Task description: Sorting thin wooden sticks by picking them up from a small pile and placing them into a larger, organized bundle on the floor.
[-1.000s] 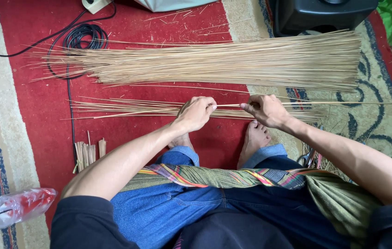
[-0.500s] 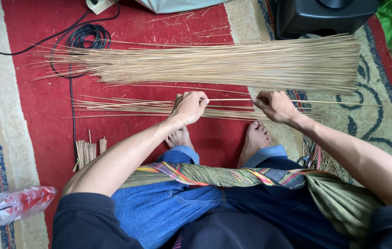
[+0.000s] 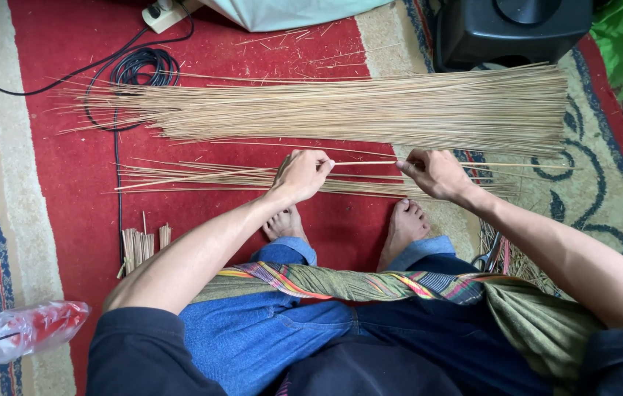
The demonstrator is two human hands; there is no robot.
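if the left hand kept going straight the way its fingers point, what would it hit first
The left hand points along the thin stick toward the right hand, which pinches the same stick. It would probably meet that hand's fingertips first; nothing shows between them.

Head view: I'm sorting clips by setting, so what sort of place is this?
Probably a home floor used for handcraft. A patterned red carpet covers the ground, a large bundle of thin sticks lies across it, and a black speaker and coiled cable sit nearby.
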